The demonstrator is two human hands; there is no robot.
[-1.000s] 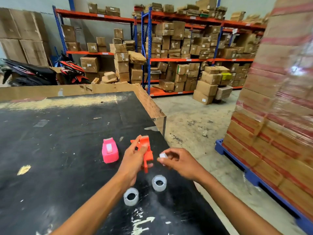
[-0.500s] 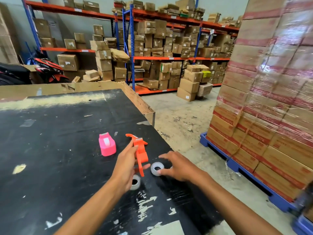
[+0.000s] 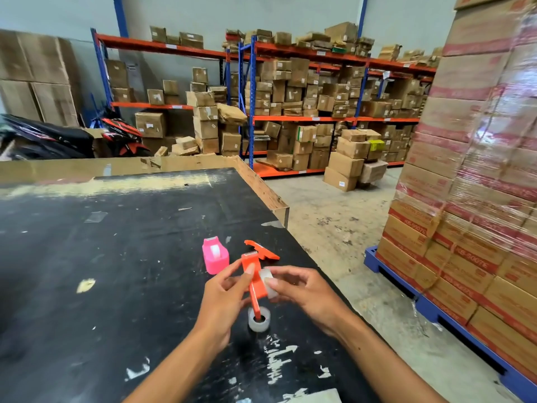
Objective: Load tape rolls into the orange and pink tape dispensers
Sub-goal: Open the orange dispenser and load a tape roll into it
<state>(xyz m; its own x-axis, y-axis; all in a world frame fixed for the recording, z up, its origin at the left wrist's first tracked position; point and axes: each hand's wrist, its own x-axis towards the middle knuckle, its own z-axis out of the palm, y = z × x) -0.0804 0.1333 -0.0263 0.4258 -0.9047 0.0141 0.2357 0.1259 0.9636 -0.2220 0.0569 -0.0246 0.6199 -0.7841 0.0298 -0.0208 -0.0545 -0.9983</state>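
Note:
My left hand [image 3: 223, 298] holds the opened orange tape dispenser [image 3: 255, 274] upright above the black table [image 3: 101, 271]. Its other orange half [image 3: 261, 249] lies flat on the table just behind. My right hand [image 3: 302, 289] grips a clear tape roll [image 3: 266, 282] and presses it against the right side of the held orange piece. A second clear tape roll [image 3: 259, 319] lies flat on the table right below my hands. The pink tape dispenser [image 3: 215, 255] stands on the table to the left of the orange parts, apart from both hands.
The table's right edge [image 3: 273, 199] runs close beside my right arm, with concrete floor beyond. A shrink-wrapped stack of cartons [image 3: 479, 170] on a blue pallet [image 3: 421, 309] stands at the right. Shelving with boxes and a parked motorbike [image 3: 58, 138] fill the background.
My right hand picked one clear tape roll off the table and raised it against the orange dispenser piece. My left hand lifted that piece higher. The camera view tilted up.

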